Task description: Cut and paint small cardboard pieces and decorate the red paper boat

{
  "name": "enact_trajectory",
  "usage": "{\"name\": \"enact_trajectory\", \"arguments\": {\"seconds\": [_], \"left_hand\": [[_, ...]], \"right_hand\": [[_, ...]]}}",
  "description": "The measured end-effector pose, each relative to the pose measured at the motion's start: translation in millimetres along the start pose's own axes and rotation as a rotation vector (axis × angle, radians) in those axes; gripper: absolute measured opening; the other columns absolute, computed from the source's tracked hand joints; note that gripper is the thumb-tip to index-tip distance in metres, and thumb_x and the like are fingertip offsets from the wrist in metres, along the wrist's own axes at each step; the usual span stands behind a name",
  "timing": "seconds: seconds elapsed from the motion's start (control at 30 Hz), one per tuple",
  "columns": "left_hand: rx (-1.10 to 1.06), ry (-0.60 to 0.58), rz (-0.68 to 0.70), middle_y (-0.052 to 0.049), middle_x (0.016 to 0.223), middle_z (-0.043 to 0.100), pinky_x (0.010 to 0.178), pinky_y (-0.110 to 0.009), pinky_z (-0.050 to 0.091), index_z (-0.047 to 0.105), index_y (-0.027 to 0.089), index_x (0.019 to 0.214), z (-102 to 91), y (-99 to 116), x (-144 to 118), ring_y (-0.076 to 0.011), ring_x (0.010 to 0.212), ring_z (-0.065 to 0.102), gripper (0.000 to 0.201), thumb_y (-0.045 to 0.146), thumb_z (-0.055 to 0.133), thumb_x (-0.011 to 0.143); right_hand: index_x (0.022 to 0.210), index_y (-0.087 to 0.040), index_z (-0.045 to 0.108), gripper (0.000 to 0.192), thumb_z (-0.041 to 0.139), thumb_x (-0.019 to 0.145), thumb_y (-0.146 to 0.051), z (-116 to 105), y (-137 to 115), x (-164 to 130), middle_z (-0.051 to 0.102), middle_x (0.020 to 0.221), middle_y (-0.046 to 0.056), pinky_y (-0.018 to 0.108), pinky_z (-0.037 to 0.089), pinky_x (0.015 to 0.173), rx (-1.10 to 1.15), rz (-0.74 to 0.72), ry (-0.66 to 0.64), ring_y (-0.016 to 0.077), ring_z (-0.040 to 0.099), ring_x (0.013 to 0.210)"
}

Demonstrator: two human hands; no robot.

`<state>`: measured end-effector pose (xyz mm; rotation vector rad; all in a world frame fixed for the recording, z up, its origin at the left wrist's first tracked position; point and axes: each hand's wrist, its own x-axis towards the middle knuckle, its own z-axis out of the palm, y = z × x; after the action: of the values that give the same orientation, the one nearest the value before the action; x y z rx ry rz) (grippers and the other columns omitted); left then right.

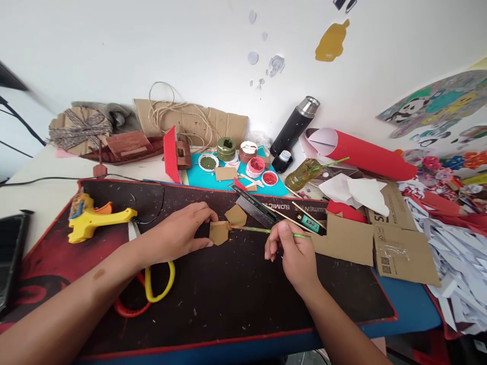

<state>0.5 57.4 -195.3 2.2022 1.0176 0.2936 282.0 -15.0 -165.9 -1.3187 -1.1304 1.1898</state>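
while the left hand (182,230) is pinching a card piece (219,232) on the mat (228,294), the right hand (291,248) is gripping a brush (262,230) touching it.

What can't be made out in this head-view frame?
- Scissors: blades hidden under the left forearm.
- Brush tip: too small to tell its paint colour against the card piece.
- Right hand: grip hidden by its own back.
- Dark item: cut by left edge.
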Motion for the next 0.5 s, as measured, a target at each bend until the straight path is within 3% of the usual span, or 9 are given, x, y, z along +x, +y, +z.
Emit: {"name": "enact_trajectory", "arguments": {"seconds": [0.33,0.5], "left_hand": [[-0.018,-0.014,0.014,-0.006,0.121,0.063,0.098,-0.038,0.051,0.064,0.027,0.124,-2.4,-3,0,-0.0264,0.113,0.064,0.03,0.038,0.066,0.096],[-0.041,-0.015,-0.012,-0.005,0.114,0.066,0.095,-0.037,0.053,0.062,0.03,0.137,-4.7,-6,2,-0.025,0.105,0.066,0.044,0.031,0.063,0.093]], "right_hand": [[0.074,-0.02,0.062,0.053,0.062,0.103,-0.065,3,1,0,0.053,0.052,-0.004,0.023,0.044,0.044,-0.019,-0.028,-0.021,0.0137,0.061,0.045],[0.072,-0.02,0.061,0.053,0.062,0.103,-0.063,1,1,-8,0.05,0.053,-0.005,0.023,0.043,0.043,-0.009,-0.016,-0.033,0.0139,0.061,0.045]]}}
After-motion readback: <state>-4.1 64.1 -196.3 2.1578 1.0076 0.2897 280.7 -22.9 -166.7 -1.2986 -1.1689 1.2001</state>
